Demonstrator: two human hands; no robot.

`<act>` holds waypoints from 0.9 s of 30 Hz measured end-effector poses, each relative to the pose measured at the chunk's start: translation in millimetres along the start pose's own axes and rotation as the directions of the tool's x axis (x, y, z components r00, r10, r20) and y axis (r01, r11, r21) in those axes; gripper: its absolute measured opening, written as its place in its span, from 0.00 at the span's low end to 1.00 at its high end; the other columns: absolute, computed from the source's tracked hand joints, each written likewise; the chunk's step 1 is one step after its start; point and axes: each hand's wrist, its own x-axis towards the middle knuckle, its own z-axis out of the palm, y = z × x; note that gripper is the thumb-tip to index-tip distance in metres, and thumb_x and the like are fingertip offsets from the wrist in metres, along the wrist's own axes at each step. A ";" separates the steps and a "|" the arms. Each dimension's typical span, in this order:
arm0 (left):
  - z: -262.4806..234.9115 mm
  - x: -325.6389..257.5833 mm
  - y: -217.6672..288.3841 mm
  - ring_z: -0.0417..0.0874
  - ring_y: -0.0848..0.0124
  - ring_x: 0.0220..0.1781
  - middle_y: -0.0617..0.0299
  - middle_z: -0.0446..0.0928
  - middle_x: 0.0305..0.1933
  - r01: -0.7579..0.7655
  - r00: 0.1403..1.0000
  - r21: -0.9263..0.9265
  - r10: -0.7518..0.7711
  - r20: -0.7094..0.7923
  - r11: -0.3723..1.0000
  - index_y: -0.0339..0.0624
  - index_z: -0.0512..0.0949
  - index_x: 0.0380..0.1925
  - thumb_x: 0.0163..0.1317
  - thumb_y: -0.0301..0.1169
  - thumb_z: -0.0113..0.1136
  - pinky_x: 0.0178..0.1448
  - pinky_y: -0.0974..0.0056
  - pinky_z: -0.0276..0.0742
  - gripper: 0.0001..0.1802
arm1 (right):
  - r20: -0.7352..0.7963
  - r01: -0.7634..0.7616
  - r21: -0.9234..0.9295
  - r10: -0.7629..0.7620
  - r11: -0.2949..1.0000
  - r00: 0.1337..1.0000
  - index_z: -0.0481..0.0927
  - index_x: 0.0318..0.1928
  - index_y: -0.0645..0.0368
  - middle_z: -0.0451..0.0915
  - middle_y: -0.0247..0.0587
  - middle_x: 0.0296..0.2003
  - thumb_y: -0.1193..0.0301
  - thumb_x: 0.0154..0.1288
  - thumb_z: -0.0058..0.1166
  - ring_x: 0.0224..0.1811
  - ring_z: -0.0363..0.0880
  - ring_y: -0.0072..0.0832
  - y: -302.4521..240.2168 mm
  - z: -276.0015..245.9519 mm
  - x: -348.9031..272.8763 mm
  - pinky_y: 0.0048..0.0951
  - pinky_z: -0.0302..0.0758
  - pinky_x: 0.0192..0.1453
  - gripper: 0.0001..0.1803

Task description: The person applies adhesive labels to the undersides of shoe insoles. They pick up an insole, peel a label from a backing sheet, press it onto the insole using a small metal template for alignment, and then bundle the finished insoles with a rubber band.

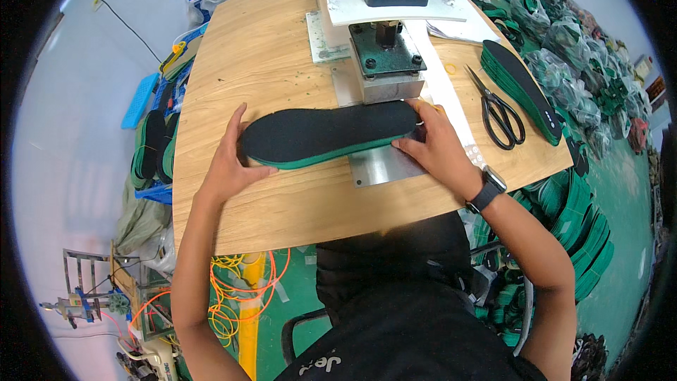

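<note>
A black insole with a green underside [324, 132] lies across the front of a pneumatic press [391, 63], partly over its metal base plate [388, 169]. My left hand [229, 152] grips the wide toe end, thumb along the near edge and fingers behind. At the narrower heel end, my right hand [437, 141] pinches the insole between thumb and fingers, just in front of the press block. A dark watch [486, 189] is on my right wrist. Most of the insole's underside is hidden.
Black-handled scissors [497, 109] and a stack of insoles [518, 88] lie on the wooden table [254, 49] to the right. Bundled insoles [151, 144] fill a blue crate at left. Bagged bundles [564, 63] cover the floor at right. Orange hoses [243, 289] coil below.
</note>
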 end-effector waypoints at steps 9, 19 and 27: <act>2.8 20.8 1.2 0.73 0.56 0.62 0.43 0.71 0.59 0.138 0.990 -0.042 -0.138 -0.002 0.990 0.55 0.51 0.71 0.33 0.30 0.80 0.63 0.59 0.69 0.63 | -0.058 0.052 0.012 -0.051 0.999 0.997 0.73 0.49 0.62 0.76 0.50 0.38 0.73 0.48 0.65 0.44 0.69 0.47 11.0 6.1 22.5 0.41 0.69 0.50 0.25; 1.2 22.0 -7.9 0.68 0.53 0.66 0.42 0.67 0.63 0.080 0.996 -0.008 -0.080 0.028 0.997 0.57 0.43 0.73 0.32 0.27 0.79 0.69 0.56 0.63 0.68 | -0.091 0.055 0.038 -0.051 0.998 0.995 0.74 0.44 0.63 0.76 0.52 0.35 0.77 0.46 0.63 0.41 0.70 0.49 8.0 9.1 17.8 0.42 0.69 0.46 0.21; -26.4 -14.6 0.1 0.65 0.60 0.67 0.49 0.63 0.67 -0.001 0.971 0.009 0.004 -0.240 1.000 0.46 0.43 0.73 0.56 0.35 0.61 0.65 0.56 0.67 0.49 | -0.256 0.115 -0.160 -0.154 0.980 0.955 0.72 0.51 0.67 0.78 0.51 0.40 0.74 0.52 0.59 0.46 0.73 0.46 16.3 -51.7 -16.0 0.40 0.68 0.54 0.24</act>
